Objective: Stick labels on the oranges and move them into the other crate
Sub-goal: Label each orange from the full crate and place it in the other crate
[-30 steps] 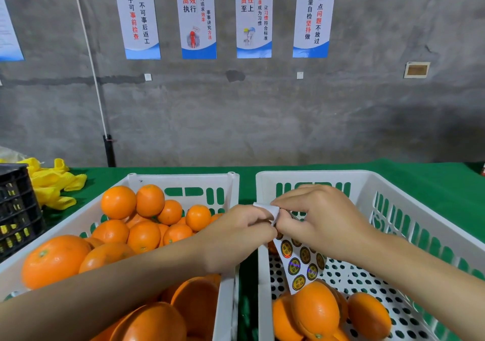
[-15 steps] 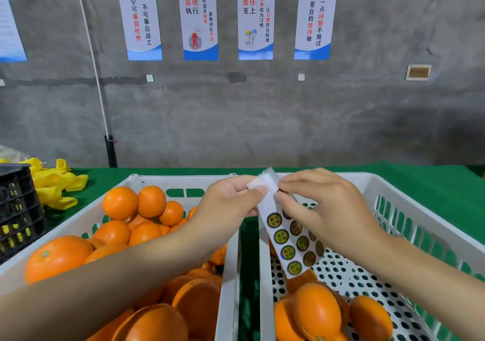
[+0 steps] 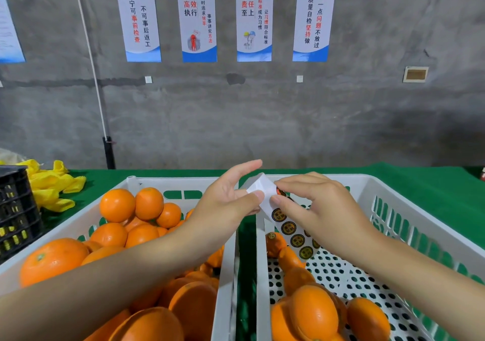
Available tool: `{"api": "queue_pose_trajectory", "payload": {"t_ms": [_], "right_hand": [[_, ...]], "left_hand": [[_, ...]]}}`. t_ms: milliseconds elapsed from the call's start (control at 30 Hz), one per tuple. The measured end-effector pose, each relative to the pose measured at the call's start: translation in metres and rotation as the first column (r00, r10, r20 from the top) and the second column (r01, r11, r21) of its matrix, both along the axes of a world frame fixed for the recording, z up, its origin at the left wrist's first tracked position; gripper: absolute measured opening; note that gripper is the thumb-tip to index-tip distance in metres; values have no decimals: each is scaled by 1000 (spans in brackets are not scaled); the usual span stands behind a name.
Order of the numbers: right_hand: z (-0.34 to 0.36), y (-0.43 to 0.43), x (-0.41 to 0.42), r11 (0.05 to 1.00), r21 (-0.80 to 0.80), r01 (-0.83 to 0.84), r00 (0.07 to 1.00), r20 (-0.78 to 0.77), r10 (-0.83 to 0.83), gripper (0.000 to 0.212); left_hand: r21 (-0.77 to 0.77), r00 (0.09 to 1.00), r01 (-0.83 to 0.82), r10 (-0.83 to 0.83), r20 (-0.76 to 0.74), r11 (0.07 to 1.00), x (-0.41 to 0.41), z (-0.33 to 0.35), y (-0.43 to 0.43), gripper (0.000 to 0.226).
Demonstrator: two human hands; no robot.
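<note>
A white strip of round dark labels point(image 3: 288, 226) hangs between my hands over the gap between two white crates. My left hand point(image 3: 231, 201) pinches the strip's white top end with thumb and fingers. My right hand point(image 3: 315, 207) pinches a label at the strip's upper part with thumb and forefinger. The left crate point(image 3: 110, 199) holds a heap of oranges point(image 3: 118, 204). The right crate point(image 3: 393, 196) holds several oranges point(image 3: 315, 312) near its front left; one smaller orange point(image 3: 274, 243) there bears a label.
A green cloth point(image 3: 420, 183) covers the table under the crates. Yellow net bags point(image 3: 52, 186) lie at the back left beside a black crate point(image 3: 15, 209). A grey wall with blue-and-white posters point(image 3: 254, 20) stands behind.
Both hands have risen with the label strip and moved slightly away from me. My left fingers have spread out, and my right thumb and forefinger now pinch a label near the strip's top.
</note>
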State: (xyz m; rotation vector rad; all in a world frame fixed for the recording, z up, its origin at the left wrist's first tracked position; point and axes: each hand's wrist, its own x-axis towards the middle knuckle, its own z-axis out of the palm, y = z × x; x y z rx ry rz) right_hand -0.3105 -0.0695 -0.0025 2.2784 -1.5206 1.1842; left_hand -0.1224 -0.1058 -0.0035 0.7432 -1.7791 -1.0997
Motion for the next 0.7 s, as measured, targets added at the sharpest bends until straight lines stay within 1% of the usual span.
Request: {"api": "queue_pose_trajectory", "payload": {"t_ms": [100, 233, 333, 400, 433, 500, 567, 633, 700], "right_hand": [[-1, 0, 0, 1000, 6, -26, 999, -43, 27, 26], [-2, -2, -2, 998, 39, -44, 992, -116, 49, 27], [-2, -3, -2, 995, 61, -79, 992, -97, 84, 24], [-3, -4, 0, 990, 92, -104, 995, -4, 104, 27], [-3, -3, 1, 983, 124, -132, 989, 83, 123, 28], [-1, 0, 5, 952, 208, -225, 944, 287, 161, 33], [0, -1, 8, 918, 276, -286, 890, 431, 147, 38], [3, -2, 7, 893, 335, -300, 843, 531, 84, 33], [5, -4, 4, 854, 417, -311, 822, 569, 22, 25]], "left_hand": [[-31, 1000, 0, 0, 9, 1000, 1, 1, 1, 54], [-54, 1000, -1, 2, 27, 999, 2, -1, -2, 55], [-109, 995, -16, 26, 92, 994, 3, -3, -4, 52], [-128, 993, -6, 21, 112, 992, 3, -7, -8, 52], [-124, 994, 5, 8, 107, 992, 3, -9, -9, 53], [-112, 996, 27, -16, 93, 993, 4, -11, -11, 54], [-118, 995, 46, -35, 93, 992, 5, -13, -13, 54], [-105, 994, 64, -55, 89, 992, 6, -14, -14, 55], [-87, 993, 73, -65, 94, 993, 6, -15, -14, 57]]}}
